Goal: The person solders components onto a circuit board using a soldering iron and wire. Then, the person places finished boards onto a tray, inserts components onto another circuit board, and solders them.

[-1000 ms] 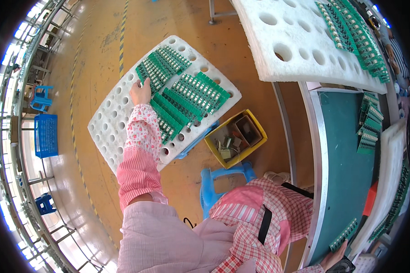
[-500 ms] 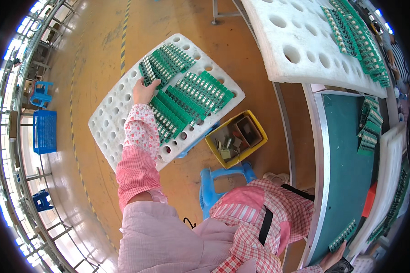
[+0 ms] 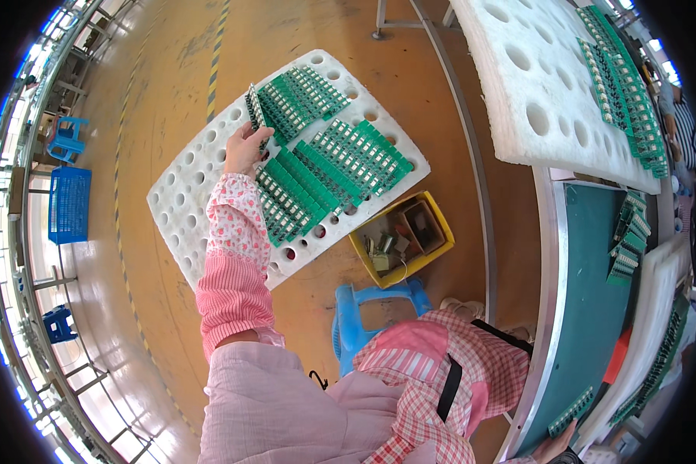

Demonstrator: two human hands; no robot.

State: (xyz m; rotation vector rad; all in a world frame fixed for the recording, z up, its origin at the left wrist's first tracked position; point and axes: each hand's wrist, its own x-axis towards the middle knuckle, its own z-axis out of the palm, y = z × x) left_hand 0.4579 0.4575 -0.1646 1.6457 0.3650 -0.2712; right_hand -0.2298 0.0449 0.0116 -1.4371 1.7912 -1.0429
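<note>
Left hand (image 3: 245, 147): upper left of centre in the frame, my arm in a pink floral sleeve reaching up to it; fingers clenched around a small green circuit board (image 3: 253, 108) held on edge.
Held board: just above my fingertips, at the upper left end of the board rows, over the white foam tray (image 3: 189, 197).
Foam tray: white, perforated with round holes, tilted across the upper middle of the frame above the brown floor (image 3: 162, 69); its left part was bare.
Board rows (image 3: 325, 166): green boards packed in several strips across the tray's right half, just beside my left hand.
Right hand (image 3: 553, 448): bottom right edge of the frame, mostly cut off; grip could not be told.
Yellow bin (image 3: 400, 238): below right of the tray, holding small parts.
Blue stool (image 3: 373, 313): lower centre, just below the bin.
Desk (image 3: 588, 294): green surface along the right side, more green boards lying on it.
Second foam sheet (image 3: 549, 100): upper right, boards along its far edge.
</note>
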